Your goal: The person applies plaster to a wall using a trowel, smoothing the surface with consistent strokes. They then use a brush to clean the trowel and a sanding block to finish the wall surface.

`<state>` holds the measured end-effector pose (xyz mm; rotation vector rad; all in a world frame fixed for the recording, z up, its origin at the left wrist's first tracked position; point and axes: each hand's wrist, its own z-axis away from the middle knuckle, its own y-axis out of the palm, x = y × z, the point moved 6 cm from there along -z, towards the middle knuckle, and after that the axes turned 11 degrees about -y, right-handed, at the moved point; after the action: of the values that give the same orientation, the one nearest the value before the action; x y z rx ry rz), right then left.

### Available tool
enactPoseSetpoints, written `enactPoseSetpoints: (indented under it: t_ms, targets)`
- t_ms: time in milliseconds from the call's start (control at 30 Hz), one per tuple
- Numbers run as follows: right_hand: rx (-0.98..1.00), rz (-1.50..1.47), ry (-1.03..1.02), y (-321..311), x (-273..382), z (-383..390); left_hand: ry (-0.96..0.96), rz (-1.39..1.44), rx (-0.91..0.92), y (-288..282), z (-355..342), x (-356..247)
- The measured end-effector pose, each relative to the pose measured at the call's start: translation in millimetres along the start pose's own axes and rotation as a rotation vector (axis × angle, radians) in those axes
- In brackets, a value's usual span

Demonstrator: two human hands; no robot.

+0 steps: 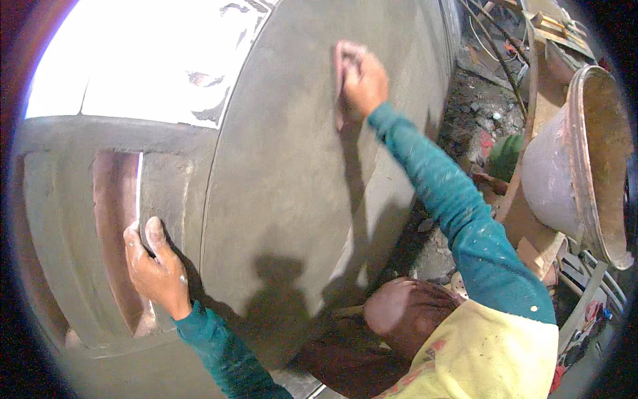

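Note:
High on a grey plastered wall [279, 173], my right hand [364, 80] is closed round a thin pinkish plastering float [339, 86]. The float stands edge-on to my view, and its flat face against the wall is hidden. Lower and to the left, my left hand [158, 269] rests at the edge of a narrow upright slot [119, 219] in the wall. Its thumb and fingers are apart and no tool shows in it; some fingertips are hidden at the slot's edge. Pale smears mark both hands.
A whitish bucket [555, 166], crusted inside, stands tilted at the right by a wooden plank [541, 100]. Rubble [482, 106] covers the ground below. A bright window opening [146, 60] lies at the upper left. Metal bars [505, 60] cross at the upper right.

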<state>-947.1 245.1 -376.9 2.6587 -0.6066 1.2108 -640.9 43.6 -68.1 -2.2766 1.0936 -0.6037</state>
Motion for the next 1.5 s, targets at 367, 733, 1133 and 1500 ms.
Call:
enactPoseSetpoints:
  t_ms: [367,733,1133,1500]
  targets:
    - [-0.002,-0.019,-0.080,7.6,13.1,-9.7,0.000,-0.065,-0.036,0.4,0.2,8.2]
    - [0.048,-0.086,0.089,10.2,-60.4,-28.3,0.013,-0.056,-0.033,-1.3,-0.6,12.0]
    - [0.021,-0.079,0.083,7.2,-92.1,-30.4,-0.034,-0.049,0.031,4.9,-0.7,30.7]
    - [0.056,-0.042,0.238,12.9,-124.8,-0.3,-0.127,0.004,0.059,7.1,2.2,39.2]
